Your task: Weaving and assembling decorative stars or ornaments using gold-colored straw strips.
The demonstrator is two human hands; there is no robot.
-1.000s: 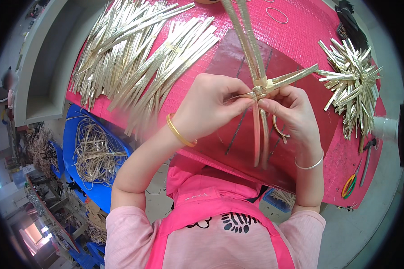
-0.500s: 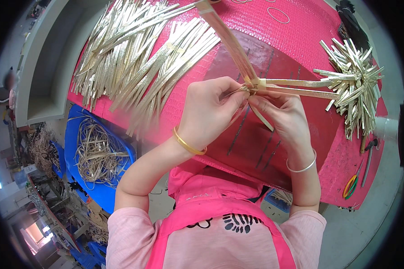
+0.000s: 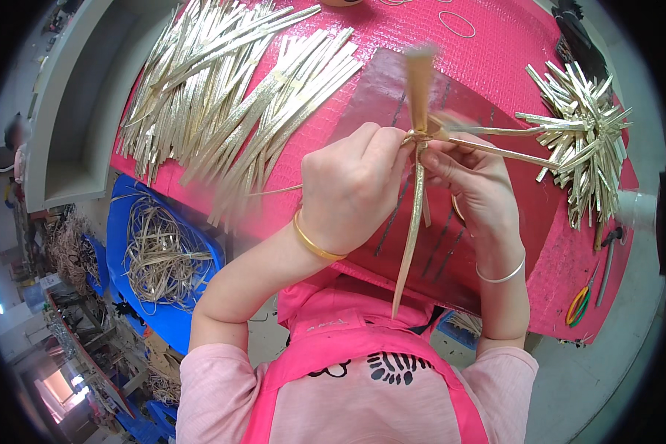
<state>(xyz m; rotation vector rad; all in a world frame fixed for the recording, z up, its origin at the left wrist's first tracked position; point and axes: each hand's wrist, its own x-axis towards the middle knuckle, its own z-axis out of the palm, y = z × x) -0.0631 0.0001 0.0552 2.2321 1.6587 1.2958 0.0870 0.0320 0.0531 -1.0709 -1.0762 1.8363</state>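
Blue marks the left side, where we see a tub (image 3: 166,325) holding tangled strips (image 3: 166,255); to its right, long metallic-gold strips (image 3: 200,89) lie fanned in piles on the pink counter (image 3: 488,44). Next comes our left hand (image 3: 351,181), its fingers curled closed at the left edge of a knotted crossing of gold strips (image 3: 419,138), though most fingertips are hidden behind the knuckles. That crossing is held up over the dark-red mat (image 3: 533,200), with one tail (image 3: 413,229) hanging toward our pink apron (image 3: 381,344). Our right hand (image 3: 470,177) pinches the crossing's right side, thumb and fingers brought together. If either pinch slackened, we judge, the crossing could loosen; pulling one strip harder than its neighbours could skew it. Two strip arms (image 3: 525,156) reach right toward a bristling gold bundle (image 3: 584,137), so turning the piece might snag them there; we cannot tell whether they touch. Scissors (image 3: 579,307) lie nearer us, apart from both hands.
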